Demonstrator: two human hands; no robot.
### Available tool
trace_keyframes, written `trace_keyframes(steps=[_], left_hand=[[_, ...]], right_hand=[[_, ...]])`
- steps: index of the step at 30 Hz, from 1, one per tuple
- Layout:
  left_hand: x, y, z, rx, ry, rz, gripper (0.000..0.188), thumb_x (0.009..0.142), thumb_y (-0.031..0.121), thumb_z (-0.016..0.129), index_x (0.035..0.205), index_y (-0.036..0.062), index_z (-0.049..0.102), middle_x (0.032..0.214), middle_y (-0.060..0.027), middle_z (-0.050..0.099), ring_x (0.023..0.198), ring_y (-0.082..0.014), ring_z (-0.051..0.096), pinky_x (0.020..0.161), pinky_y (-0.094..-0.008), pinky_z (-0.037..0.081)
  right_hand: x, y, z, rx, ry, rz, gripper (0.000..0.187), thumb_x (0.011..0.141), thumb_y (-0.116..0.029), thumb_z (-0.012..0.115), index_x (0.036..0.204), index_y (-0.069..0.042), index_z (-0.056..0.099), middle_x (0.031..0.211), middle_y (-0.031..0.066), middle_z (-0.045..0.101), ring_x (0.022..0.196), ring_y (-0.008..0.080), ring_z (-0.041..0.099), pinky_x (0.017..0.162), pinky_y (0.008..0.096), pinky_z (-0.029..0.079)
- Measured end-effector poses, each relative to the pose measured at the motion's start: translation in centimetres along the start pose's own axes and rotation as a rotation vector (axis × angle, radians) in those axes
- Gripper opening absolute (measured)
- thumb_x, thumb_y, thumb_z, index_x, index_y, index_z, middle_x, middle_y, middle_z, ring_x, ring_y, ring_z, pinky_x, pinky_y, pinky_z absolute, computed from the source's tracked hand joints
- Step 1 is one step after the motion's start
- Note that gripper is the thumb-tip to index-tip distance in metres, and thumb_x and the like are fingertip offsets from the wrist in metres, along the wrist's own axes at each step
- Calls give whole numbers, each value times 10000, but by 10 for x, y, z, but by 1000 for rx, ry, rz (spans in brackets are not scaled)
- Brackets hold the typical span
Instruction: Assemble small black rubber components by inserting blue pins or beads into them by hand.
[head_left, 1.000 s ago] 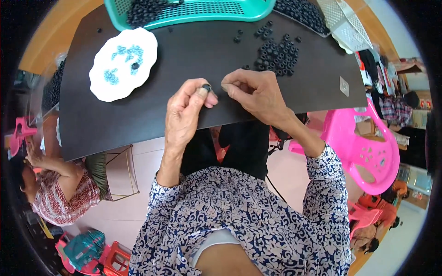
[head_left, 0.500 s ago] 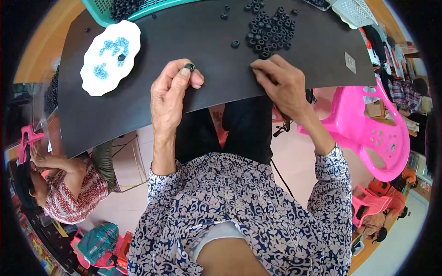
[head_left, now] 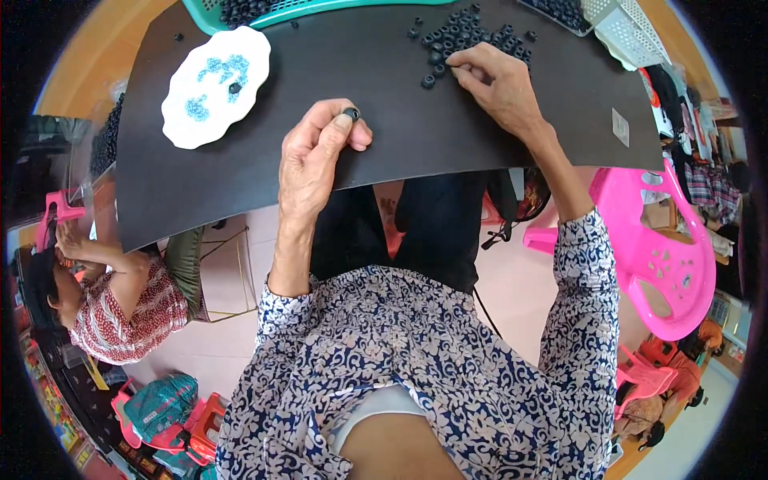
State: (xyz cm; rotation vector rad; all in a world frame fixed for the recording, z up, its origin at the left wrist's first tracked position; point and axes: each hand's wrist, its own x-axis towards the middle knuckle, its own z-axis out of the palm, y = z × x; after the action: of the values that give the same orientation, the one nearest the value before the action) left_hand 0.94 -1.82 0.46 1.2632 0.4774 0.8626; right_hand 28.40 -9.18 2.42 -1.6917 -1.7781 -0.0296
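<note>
Black rubber ring [head_left: 351, 114] sits pinched between thumb and fingertips of the left hand [head_left: 316, 156] above the black board [head_left: 240, 172], while beyond and to the right of that pinch the right hand [head_left: 496, 80] closes its fingertips on the loose ring pile [head_left: 464, 36].

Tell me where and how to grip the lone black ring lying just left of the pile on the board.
Pinch the lone black ring across its outer rim, coming straight down from above. It lies flat on the black board with bare board around it, apart from the pile, so fingertips should fit either side. The right hand is nearest.
</note>
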Motion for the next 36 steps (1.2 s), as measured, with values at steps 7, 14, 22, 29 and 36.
trace_keyframes(steps=[7, 14, 22, 29, 36], left_hand=[[-5, -3, -4, -21, -25, -11, 182, 995, 112, 514, 1046, -41, 598, 816, -46, 641, 766, -97, 589, 743, -244, 491], [-8, 5, -3, 3, -52, -20, 189, 996, 130, 511, 1050, -31, 595, 800, -37, 633, 759, -97, 593, 718, -247, 492], [-8, 10, -2, 61, -29, -44, 198, 950, 109, 504, 1063, -36, 578, 748, -79, 648, 708, -124, 612, 675, -268, 498], [-8, 12, -3, 119, -48, -68, 199, 942, 115, 526, 1069, -26, 587, 746, -62, 645, 689, -108, 595, 651, -262, 485], [-6, 7, -5, 64, 7, -21, 198, 933, 87, 532, 1071, -41, 593, 774, -69, 658, 740, -123, 619, 701, -256, 498]], right_hand=[[15, -26, 10, 144, 93, 100, 142, 850, -26, 664, 988, -22, 695, 741, 13, 598, 613, 68, 489, 586, 228, 430], [108, -43, 41, 149, -36, -21, 185, 858, -74, 654, 1030, -28, 703, 840, 47, 693, 701, 92, 603, 637, 261, 487], [183, -47, 122, -80, -170, -294, 234, 804, -170, 672, 979, -16, 697, 753, 136, 689, 657, 258, 671, 661, 336, 543], [169, -51, 121, -170, -192, -270, 214, 776, -123, 657, 958, -20, 702, 728, 136, 678, 661, 275, 666, 661, 352, 540], [97, -70, 69, 291, -231, 57, 243, 835, -73, 673, 1071, -18, 691, 863, 3, 654, 748, 57, 607, 696, 210, 503]])
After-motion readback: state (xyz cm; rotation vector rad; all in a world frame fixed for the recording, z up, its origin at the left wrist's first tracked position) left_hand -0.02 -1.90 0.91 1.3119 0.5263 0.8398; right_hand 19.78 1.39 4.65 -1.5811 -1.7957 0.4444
